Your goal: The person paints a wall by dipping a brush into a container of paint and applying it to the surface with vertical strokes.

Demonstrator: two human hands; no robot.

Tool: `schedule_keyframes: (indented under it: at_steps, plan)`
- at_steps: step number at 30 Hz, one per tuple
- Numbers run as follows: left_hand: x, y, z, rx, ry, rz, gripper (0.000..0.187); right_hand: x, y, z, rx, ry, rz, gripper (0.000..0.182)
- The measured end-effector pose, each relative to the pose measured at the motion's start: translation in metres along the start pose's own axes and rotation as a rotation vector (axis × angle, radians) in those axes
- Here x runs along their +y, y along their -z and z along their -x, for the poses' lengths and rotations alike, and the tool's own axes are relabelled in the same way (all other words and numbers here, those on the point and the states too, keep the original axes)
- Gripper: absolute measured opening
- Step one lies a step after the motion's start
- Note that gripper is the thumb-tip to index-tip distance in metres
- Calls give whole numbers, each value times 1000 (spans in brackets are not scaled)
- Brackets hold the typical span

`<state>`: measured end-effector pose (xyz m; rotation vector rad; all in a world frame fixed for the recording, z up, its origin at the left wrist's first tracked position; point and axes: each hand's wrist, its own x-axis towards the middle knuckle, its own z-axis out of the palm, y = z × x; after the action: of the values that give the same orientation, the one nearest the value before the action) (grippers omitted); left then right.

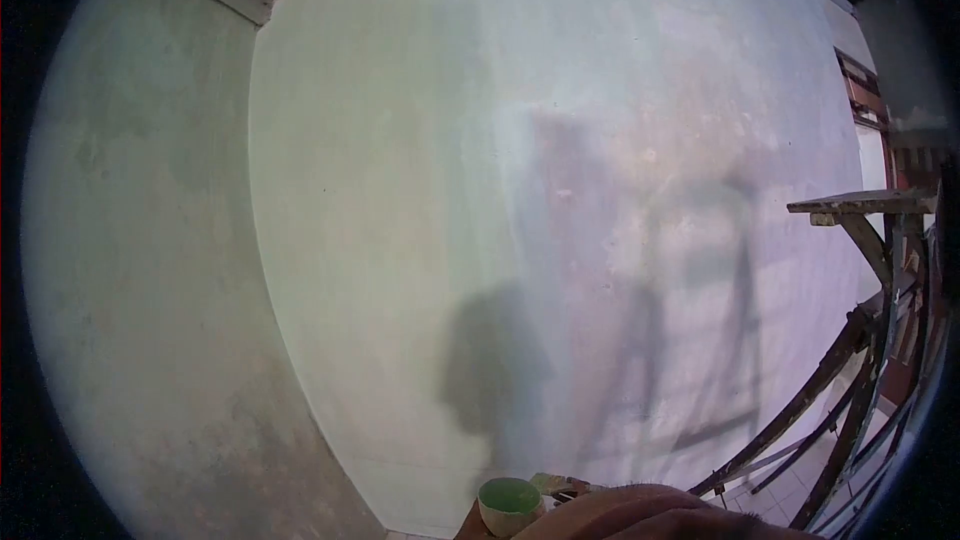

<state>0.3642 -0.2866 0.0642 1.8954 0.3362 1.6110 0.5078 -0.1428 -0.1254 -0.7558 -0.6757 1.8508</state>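
Observation:
A small pale cup with green inside it sits at the bottom edge of the view. Skin of my left hand shows along the cup's left side, so this hand grips it, though most of its fingers are out of frame. Just right of the cup's rim is a paintbrush with greenish bristles. My right hand is close behind the brush and closed around its handle; its fingers are largely hidden by the hand and arm. Ahead stands a wall with patchy pale green and whitish paint.
At right stands a paint-stained wooden stepladder or trestle with a flat top board. A stained side wall meets the main wall at left. Shadows of a head and a ladder-like frame fall on the main wall. Tiled floor shows at lower right.

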Motion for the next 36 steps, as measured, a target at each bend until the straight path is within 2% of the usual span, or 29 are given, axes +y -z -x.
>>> schedule_keyframes:
  at_steps: [2, 8, 11, 13, 15, 18, 21, 23, 24, 26, 28, 30, 33, 36]
  plan:
    - [-3, -9, -3, -15, 9, 14, 114, -2, 4, 2, 58, -48, 16, 39]
    - [-14, -29, 4, 11, 52, 63, 114, 51, 68, -31, 52, -102, -133, 35]
    - [-15, -48, 20, 94, 66, 93, 115, 27, 60, 2, 103, -162, 17, 33]
    - [-31, -50, 31, 138, 30, 176, 119, 51, 87, -13, 71, -174, 19, 34]
    - [-43, -45, 37, 175, -9, 251, 123, 49, 87, -9, 35, -183, 12, 34]
    - [-49, -30, 47, 204, 200, 118, 117, 38, 82, -13, 103, -260, 104, 42]
    - [-52, -20, 66, 259, 417, -9, 112, 34, 92, -32, 81, -269, 141, 26]
    - [-54, -21, 86, 311, 584, -77, 109, 21, 70, -21, 131, -270, 109, 29]
    - [-59, -19, 95, 351, 606, -68, 109, 10, 56, -12, 188, -243, 61, 31]
    - [-65, -13, 103, 297, 531, -307, 107, 6, 49, -13, 186, -221, 18, 30]
    - [-54, -19, 98, 386, 589, -102, 107, 2, 48, -13, 185, -227, 31, 28]
    - [-55, -18, 99, 360, 646, -22, 106, -6, 44, -10, 119, -259, 109, 30]
    - [-51, -16, 100, 359, 638, -57, 106, -8, 43, -8, 118, -287, 119, 32]
    - [-51, -12, 105, 414, 641, 51, 107, -9, 41, -4, 154, -276, 78, 29]
